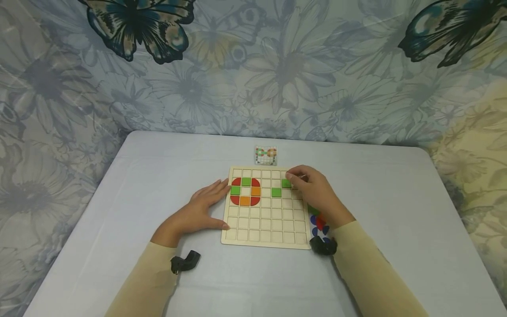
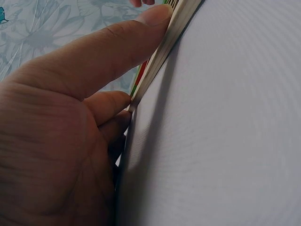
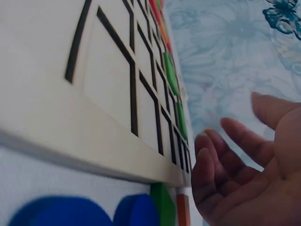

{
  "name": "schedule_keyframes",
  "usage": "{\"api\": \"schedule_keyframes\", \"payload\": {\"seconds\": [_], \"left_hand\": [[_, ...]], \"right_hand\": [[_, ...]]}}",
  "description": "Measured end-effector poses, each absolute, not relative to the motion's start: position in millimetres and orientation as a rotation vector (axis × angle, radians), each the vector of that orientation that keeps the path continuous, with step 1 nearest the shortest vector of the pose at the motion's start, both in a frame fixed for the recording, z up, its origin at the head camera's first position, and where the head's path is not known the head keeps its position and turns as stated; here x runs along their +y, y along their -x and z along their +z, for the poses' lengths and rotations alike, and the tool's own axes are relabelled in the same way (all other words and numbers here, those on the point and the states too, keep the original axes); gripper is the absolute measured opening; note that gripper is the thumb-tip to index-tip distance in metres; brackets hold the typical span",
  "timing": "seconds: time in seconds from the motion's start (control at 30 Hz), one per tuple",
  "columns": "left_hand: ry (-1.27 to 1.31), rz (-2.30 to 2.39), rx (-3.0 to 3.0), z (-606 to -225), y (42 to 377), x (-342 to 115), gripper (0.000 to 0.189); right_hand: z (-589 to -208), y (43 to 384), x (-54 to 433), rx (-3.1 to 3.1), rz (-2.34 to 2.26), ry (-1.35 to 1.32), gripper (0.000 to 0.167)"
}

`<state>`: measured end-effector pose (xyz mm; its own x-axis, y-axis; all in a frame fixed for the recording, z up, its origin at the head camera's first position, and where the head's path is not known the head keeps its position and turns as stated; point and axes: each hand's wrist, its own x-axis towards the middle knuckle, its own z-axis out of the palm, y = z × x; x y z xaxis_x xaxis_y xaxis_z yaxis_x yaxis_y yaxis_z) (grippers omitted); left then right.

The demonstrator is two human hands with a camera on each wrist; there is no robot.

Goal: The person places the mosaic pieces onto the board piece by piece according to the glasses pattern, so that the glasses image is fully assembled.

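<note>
Left hand, spread wide, thumb and fingertips touching the left edge of a pale, square wooden grid board on the white table. Upper left of the board: a ring of red rounded-corner pieces, green square tiles and orange square tiles. Beyond the far edge: a small printed card. Upper right: two further green square tiles. Right hand, above these, fingers bent, thumb and fingertips narrowly apart, nothing visible between. Beside the right edge: loose blue rounded pieces.
</note>
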<state>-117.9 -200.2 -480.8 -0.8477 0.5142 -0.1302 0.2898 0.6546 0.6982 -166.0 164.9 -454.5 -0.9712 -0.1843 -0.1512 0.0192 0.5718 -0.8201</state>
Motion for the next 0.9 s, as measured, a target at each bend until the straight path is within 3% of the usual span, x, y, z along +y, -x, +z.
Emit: {"api": "schedule_keyframes", "payload": {"seconds": [0.23,0.5,0.9], "left_hand": [[-0.656,1.008,2.553,-480.4,117.6,-200.4,0.117],[-0.652,0.997,2.558,-480.3,116.8,-199.8,0.116],[-0.648,0.996,2.565,-481.5,117.1,-199.4,0.116]], "right_hand": [[-445.3,152.0,183.2,2.48,-1.571,0.193,0.058],[-440.2,129.5,209.7,2.444,-1.597,0.223,0.058],[-460.7,102.0,242.2,2.547,-1.452,0.059,0.051]]}}
